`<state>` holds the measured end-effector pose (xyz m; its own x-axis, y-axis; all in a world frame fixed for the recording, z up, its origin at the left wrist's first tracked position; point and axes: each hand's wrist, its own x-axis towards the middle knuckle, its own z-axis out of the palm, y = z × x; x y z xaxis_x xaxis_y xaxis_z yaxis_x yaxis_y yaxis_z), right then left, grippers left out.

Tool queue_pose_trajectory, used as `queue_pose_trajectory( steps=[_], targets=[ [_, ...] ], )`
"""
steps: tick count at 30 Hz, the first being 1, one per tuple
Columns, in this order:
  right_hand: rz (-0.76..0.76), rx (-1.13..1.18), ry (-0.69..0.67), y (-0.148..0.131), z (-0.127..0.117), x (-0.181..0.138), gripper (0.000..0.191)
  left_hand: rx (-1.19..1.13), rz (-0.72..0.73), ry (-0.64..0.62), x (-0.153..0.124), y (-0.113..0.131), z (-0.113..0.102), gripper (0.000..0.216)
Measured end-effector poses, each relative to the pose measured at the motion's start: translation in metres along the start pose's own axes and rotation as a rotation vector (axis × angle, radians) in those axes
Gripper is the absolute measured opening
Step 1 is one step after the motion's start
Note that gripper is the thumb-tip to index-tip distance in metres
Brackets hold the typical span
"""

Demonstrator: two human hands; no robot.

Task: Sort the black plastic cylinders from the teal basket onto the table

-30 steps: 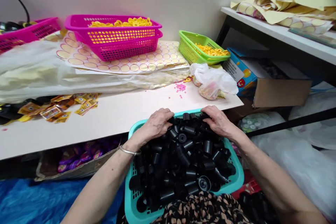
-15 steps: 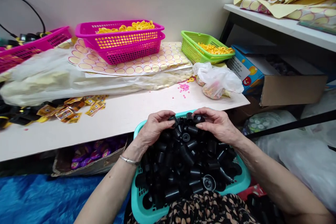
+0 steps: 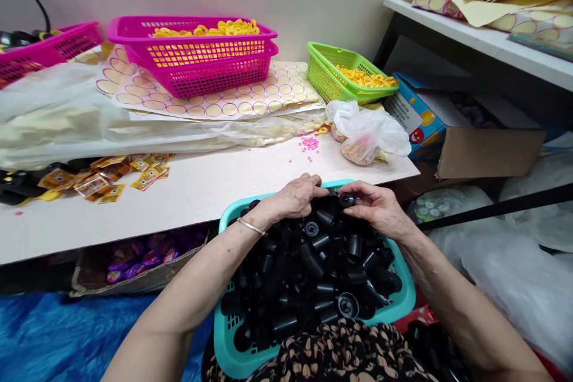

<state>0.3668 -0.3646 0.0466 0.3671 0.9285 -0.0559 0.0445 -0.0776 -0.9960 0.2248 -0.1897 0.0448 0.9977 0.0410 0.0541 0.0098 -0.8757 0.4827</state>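
Note:
A turquoise basket (image 3: 405,286) on my lap is heaped with black plastic cylinder-shaped parts (image 3: 313,256), some showing round ends with a hole. Over its far rim, my right hand (image 3: 376,206) pinches a small black plastic part (image 3: 347,199) between thumb and fingers. My left hand (image 3: 301,197) is close beside it, turned to the right. Its fingers are mostly curled, and the index fingertip reaches to the dark parts at the far rim. The left thumb is hidden, so what lies in that grip does not show.
On the white table (image 3: 215,182) are a pink basket (image 3: 201,80) and a green basket (image 3: 329,74), both with yellow rings, gold packets (image 3: 110,179), pink beads (image 3: 308,143) and a white plastic bag (image 3: 367,131). A blue carton (image 3: 418,113) is at right; purple items (image 3: 143,253) fill a box below.
My left hand has turned and shifted right toward my right hand, and the dark part at its fingertips no longer shows. My right hand still pinches a black part. The view has shifted slightly.

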Motion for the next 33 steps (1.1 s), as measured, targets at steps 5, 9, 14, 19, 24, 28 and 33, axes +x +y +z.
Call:
queue_pose_trajectory(
  steps=[5, 9, 14, 19, 24, 28, 33],
  targets=[
    [-0.059, 0.051, 0.001, 0.002, 0.003, 0.003, 0.036, 0.073, 0.073, -0.065, 0.003, 0.003, -0.015, 0.035],
    [-0.076, 0.0, -0.009, 0.002, 0.006, 0.003, 0.033, -0.003, 0.054, -0.072, 0.001, -0.001, -0.018, 0.026],
    [-0.222, -0.284, 0.021, -0.002, 0.008, 0.006, 0.025, -0.263, -0.036, 0.087, -0.003, -0.01, -0.012, 0.024],
    [-0.445, -0.536, -0.029, -0.007, 0.011, 0.011, 0.027, -0.587, -0.073, 0.165, -0.007, -0.006, -0.014, 0.025],
    [-0.525, -0.629, -0.039, -0.006, 0.014, 0.016, 0.031, -0.685, -0.057, 0.166, -0.009, 0.001, -0.017, 0.025],
    [-0.569, -0.759, -0.066, -0.009, 0.015, 0.017, 0.03, -0.723, -0.089, 0.122, -0.009, 0.0, -0.016, 0.026],
    [-0.532, -0.767, -0.091, -0.013, 0.014, 0.018, 0.025, -0.717, -0.091, 0.1, -0.01, -0.001, -0.015, 0.03]
  ],
)
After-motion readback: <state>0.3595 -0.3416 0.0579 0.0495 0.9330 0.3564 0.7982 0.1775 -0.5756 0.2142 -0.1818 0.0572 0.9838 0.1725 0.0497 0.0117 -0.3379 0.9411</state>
